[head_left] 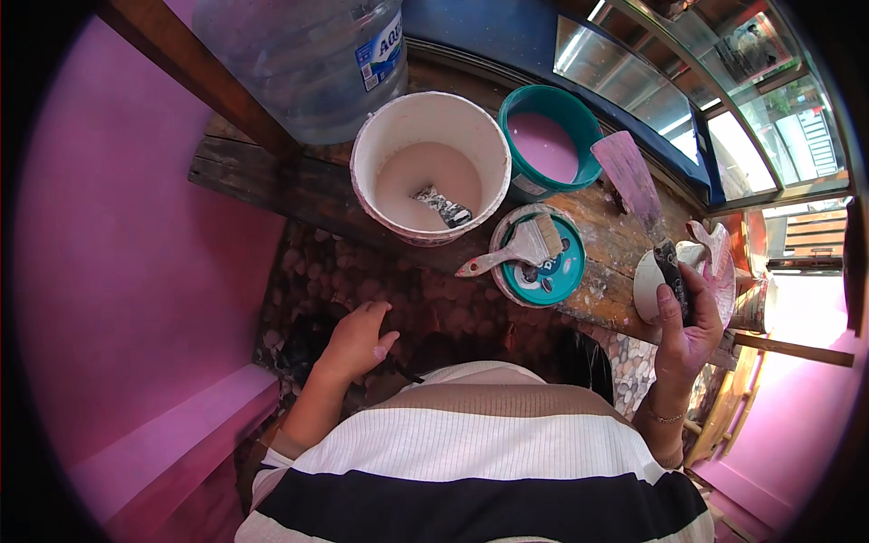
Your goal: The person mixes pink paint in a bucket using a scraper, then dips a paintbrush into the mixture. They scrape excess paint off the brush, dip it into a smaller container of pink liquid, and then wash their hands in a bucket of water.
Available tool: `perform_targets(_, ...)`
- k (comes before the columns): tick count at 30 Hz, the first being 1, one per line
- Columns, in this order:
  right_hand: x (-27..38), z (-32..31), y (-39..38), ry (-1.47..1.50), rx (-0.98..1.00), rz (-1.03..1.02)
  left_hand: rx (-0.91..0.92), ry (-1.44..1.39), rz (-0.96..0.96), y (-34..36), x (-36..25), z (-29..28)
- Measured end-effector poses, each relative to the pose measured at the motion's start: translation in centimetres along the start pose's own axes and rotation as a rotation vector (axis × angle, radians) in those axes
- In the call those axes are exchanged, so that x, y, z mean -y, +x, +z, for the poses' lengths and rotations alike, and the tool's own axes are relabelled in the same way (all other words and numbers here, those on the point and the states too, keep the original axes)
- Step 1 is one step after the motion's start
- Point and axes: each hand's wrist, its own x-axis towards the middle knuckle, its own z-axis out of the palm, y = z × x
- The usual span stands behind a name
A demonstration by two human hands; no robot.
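Note:
My right hand is closed round the dark handle of a broad scraper, its blade smeared with pink and pointing away to the upper left. Beneath that hand is a white round lid or dish on the bench, beside a pink-stained, pale piece I cannot make out. Low in front of the bench, my left hand holds nothing, thumb and fingers apart. A flat paintbrush lies across a teal can lid. Pink paint half fills the teal bucket behind it.
In a white bucket, a paint-spattered tool stands partly sunk in cloudy liquid. Behind it is a large clear water bottle, near a slanting wooden post. Glass display panes edge the wooden bench. A pink wall rises at left.

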Motion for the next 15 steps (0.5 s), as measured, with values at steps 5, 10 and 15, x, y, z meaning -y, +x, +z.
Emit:
perform_targets(5, 2.0, 1.6, 0.7, -0.04, 0.031, -0.076, 0.206, 0.195, -0.132, 0.4, 2.3, -0.1)
perform_targets(10, 7.4, 6.3, 3.8, -0.476, 0.359, -0.282, 0.174, 0.141, -0.156, 0.8, 3.3, -0.4)
perform_targets(15, 7.3, 13.6, 7.0, -0.652, 0.395, -0.631, 0.175, 0.175, -0.121, 0.4, 4.1, -0.1)
